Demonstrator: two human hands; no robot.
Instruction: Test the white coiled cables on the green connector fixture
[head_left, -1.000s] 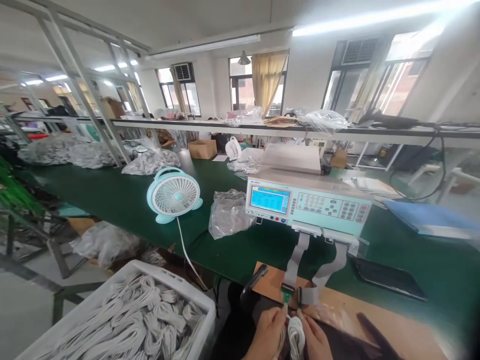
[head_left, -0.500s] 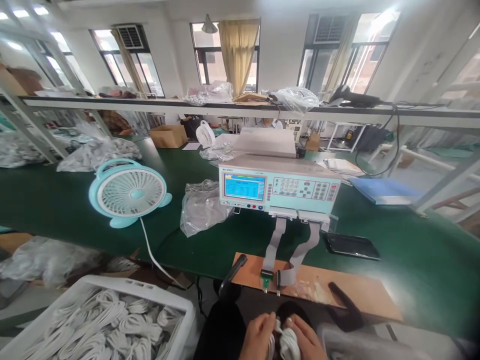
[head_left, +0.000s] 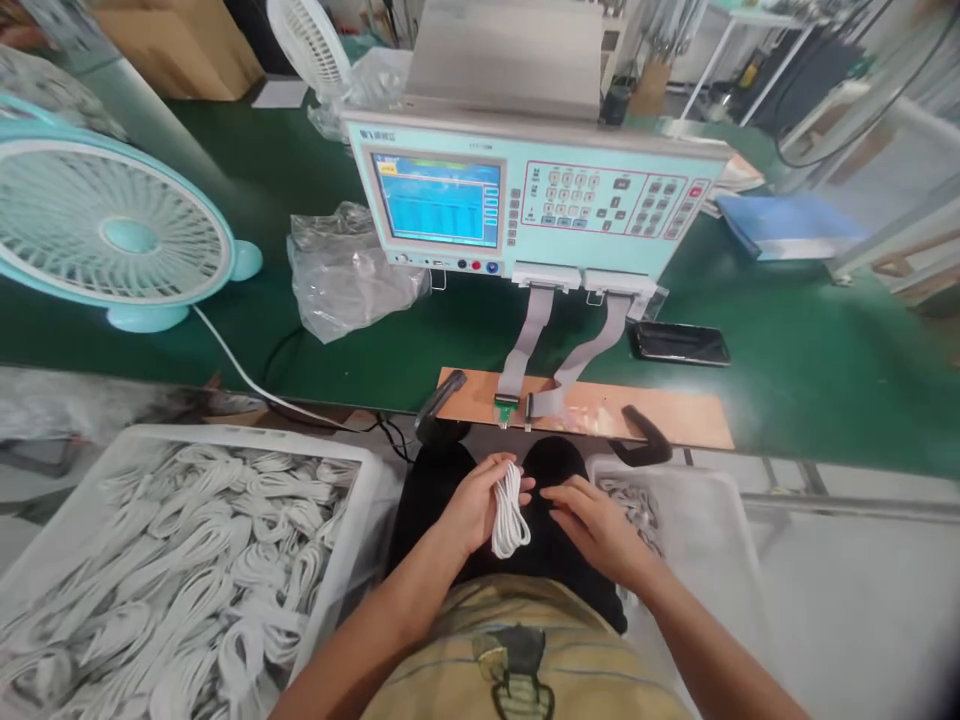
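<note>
A coiled white cable lies in my left hand, which is closed around its upper part above my lap. My right hand is just to the right, apart from the cable, with its fingers loosely stretched and nothing seen in them. Beyond the hands, at the table's front edge, a green connector board and a dark connector end two grey ribbon cables. These run up to the front of a pale blue test instrument with a lit screen.
On the left stands a white bin heaped with coiled cables; another bin, with some cables, is at the right. A fan, plastic bag, black phone and blue folder rest on the green table.
The view has tilted down and come closer to the bench. Both hands were at the white cable; now my right hand is away from it and my left hand holds it.
</note>
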